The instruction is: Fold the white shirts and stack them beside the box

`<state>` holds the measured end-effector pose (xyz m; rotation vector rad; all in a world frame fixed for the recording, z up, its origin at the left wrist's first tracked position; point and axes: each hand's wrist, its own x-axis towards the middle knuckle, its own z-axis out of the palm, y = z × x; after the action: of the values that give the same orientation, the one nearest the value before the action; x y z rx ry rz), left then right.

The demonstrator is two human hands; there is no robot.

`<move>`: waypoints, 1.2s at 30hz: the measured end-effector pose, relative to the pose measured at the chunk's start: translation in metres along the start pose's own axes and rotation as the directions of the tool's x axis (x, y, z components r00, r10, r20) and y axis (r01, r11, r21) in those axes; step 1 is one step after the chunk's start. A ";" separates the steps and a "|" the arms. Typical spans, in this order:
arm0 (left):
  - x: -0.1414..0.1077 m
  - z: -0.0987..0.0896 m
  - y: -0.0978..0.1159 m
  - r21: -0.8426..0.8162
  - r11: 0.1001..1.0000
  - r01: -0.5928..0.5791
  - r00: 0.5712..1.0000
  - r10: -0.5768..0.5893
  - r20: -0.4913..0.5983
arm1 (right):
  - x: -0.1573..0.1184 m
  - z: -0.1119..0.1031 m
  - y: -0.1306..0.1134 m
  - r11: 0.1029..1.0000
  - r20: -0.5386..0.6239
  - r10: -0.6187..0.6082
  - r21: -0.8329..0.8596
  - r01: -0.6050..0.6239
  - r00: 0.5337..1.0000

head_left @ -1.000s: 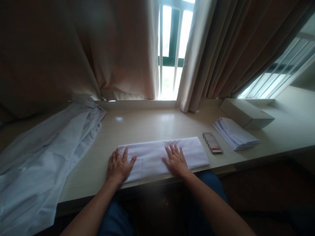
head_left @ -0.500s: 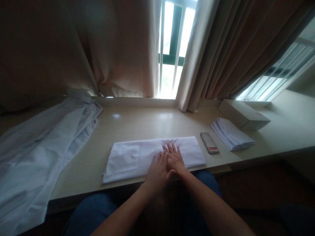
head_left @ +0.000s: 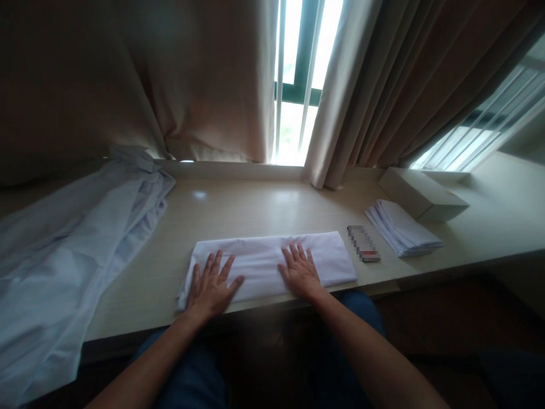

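Cloth [head_left: 259, 264]: one, white, folded into a long flat rectangle, lying on the counter [head_left: 230, 210] near the front edge and roughly parallel to it.

Left hand [head_left: 209, 294]: palm down near the cloth's left end, fingers extended and spread on the fabric.

Right hand [head_left: 301, 275]: palm down right of the cloth's middle (well apart from the left), fingers likewise straight and fanned out on the fabric.

Slim item [head_left: 363, 244]: just beyond the cloth's right end, pixelated (any lettering is unreadable), with a red patch toward its near end.

White stack [head_left: 402, 228]: folded layers, right of the slim item.

Box [head_left: 426, 194]: pale, closed, just behind the stack; a faint yellowish mark on top (too small to read).

Garment pile [head_left: 85, 244]: white, loose, at far left, spilling over the counter's front edge.

Edges and room: a broad stretch of counter runs from the cloth's far edge back to a raised rear ledge [head_left: 238, 171]; a narrower gap separates cloth and pile. A curtain [head_left: 326, 159] hem drops to the counter behind the cloth.
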<state>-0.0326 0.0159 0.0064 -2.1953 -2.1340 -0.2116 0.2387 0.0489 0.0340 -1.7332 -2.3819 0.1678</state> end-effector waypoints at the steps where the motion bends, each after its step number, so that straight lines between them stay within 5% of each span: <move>1: -0.001 -0.001 -0.005 0.012 1.000 0.027 1.000 -0.027 0.002 | 0.000 0.000 0.000 1.000 0.005 0.002 -0.002 -0.002 1.000; 13: -0.001 0.001 -0.047 -0.018 0.997 0.081 0.997 -0.081 -0.002 | -0.001 -0.002 -0.001 1.000 0.002 0.008 0.004 -0.008 1.000; 17: -0.001 -0.003 -0.044 0.009 0.993 0.116 0.993 -0.116 -0.013 | -0.002 -0.002 -0.001 1.000 -0.020 0.008 0.014 -0.007 1.000; 20: 0.003 -0.016 -0.016 0.060 0.993 0.104 0.991 -0.098 -0.090 | -0.003 -0.002 -0.002 1.000 -0.021 0.011 0.018 -0.011 1.000; 23: 0.015 -0.025 0.034 0.022 0.997 -0.079 0.989 0.081 -0.125 | -0.003 -0.003 -0.003 1.000 -0.022 0.014 0.015 -0.014 1.000; 26: 0.036 -0.021 0.086 -0.109 0.963 -0.245 0.966 0.234 -0.110 | -0.002 -0.003 -0.004 1.000 -0.021 0.018 0.005 -0.018 1.000; 29: 0.059 -0.010 0.112 -0.215 0.951 -0.223 0.975 0.223 -0.026 | -0.001 -0.002 -0.003 1.000 -0.023 0.026 -0.008 -0.026 0.999; 32: 0.074 0.000 0.101 -0.227 0.964 -0.142 0.986 0.158 0.056 | 0.000 -0.001 -0.002 1.000 -0.029 0.013 -0.012 -0.014 1.000; 36: 0.077 0.005 0.045 -0.124 0.991 -0.053 0.995 0.063 0.079 | 0.000 -0.003 -0.001 1.000 -0.014 0.008 -0.002 -0.008 1.000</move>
<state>0.0141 0.0916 0.0148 -2.3701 -2.1487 -0.2584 0.2386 0.0485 0.0366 -1.7395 -2.3669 0.1539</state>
